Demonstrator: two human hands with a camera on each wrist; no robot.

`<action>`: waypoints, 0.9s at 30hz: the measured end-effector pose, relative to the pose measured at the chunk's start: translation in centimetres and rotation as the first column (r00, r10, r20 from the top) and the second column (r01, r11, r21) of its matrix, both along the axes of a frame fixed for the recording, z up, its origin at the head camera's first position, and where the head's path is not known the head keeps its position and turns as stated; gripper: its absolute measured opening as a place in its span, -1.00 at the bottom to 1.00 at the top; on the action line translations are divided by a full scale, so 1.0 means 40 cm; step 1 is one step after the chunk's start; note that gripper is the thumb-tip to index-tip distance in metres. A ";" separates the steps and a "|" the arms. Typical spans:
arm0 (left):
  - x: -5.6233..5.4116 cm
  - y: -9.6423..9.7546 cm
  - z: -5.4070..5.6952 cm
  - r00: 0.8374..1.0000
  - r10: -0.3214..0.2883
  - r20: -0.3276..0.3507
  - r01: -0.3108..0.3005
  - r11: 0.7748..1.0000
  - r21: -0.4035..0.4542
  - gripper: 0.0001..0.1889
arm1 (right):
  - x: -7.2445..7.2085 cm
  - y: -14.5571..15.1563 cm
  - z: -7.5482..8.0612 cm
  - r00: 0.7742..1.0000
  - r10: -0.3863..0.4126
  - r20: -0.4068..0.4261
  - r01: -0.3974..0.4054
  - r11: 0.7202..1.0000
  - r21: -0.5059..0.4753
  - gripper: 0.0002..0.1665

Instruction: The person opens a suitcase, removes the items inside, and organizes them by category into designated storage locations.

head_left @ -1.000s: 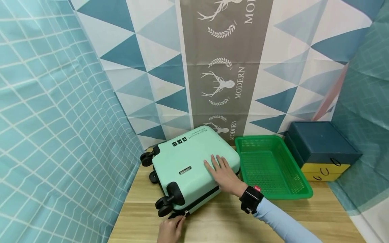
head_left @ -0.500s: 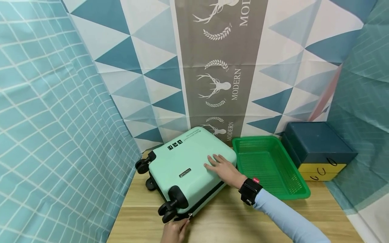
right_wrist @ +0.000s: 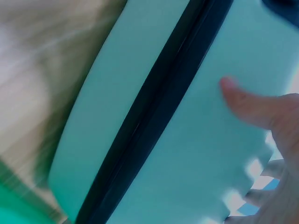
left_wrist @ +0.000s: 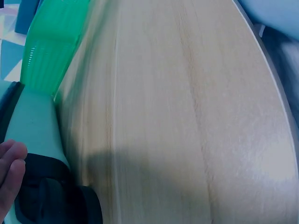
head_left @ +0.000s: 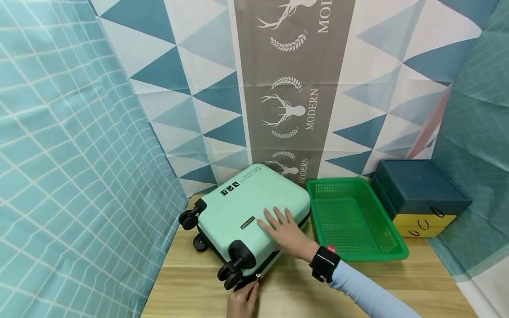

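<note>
A mint-green hard-shell suitcase (head_left: 258, 207) lies flat on the wooden table, its black wheels pointing left and toward the front. My left hand (head_left: 241, 302) pinches the metal zipper pull (head_left: 258, 276) at the suitcase's near corner, just below a black wheel (head_left: 234, 265). In the left wrist view only some of that hand's fingers (left_wrist: 11, 175) show, at the left edge. My right hand (head_left: 287, 232) lies on the lid with its fingers spread. The right wrist view shows its thumb (right_wrist: 250, 102) over the shell and the dark zipper band (right_wrist: 154, 112) running along the side.
A green plastic basket (head_left: 350, 221) stands on the table (head_left: 318, 291) right of the suitcase. Beyond it are stacked boxes (head_left: 423, 187), dark blue above yellow. Patterned curtains (head_left: 290, 88) hang close behind and at both sides. The table's front edge (left_wrist: 280, 88) shows in the left wrist view.
The wheeled end of the suitcase has swung a little to the right, and my left hand has moved right with the zipper pull. My right hand has shifted slightly on the lid.
</note>
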State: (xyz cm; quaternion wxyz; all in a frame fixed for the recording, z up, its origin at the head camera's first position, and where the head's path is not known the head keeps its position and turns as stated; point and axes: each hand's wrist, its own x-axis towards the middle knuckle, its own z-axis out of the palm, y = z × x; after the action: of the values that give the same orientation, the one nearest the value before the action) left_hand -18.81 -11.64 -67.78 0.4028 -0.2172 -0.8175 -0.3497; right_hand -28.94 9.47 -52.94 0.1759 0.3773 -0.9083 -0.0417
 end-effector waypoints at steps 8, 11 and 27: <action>-0.002 -0.001 0.008 1.000 -0.017 0.019 0.018 0.999 -0.042 -0.70 | 0.028 -0.076 -0.020 0.999 0.047 0.019 -0.047 0.999 -0.022 0.28; 0.000 0.000 0.003 0.999 -0.012 0.033 0.014 0.999 -0.047 -0.74 | 0.038 -0.097 -0.036 0.997 0.079 0.024 -0.079 0.997 -0.023 0.29; 0.003 -0.001 0.002 0.999 -0.009 0.049 0.010 1.000 -0.025 -0.71 | 0.067 -0.190 -0.037 0.970 0.235 0.057 -0.228 0.968 -0.102 -0.44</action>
State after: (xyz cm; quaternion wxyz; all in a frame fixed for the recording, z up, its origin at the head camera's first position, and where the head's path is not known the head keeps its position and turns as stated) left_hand -18.70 -11.69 -67.70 0.3783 -0.2177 -0.8304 -0.3463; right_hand -26.25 1.88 -54.42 0.1661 0.4731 -0.8645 0.0350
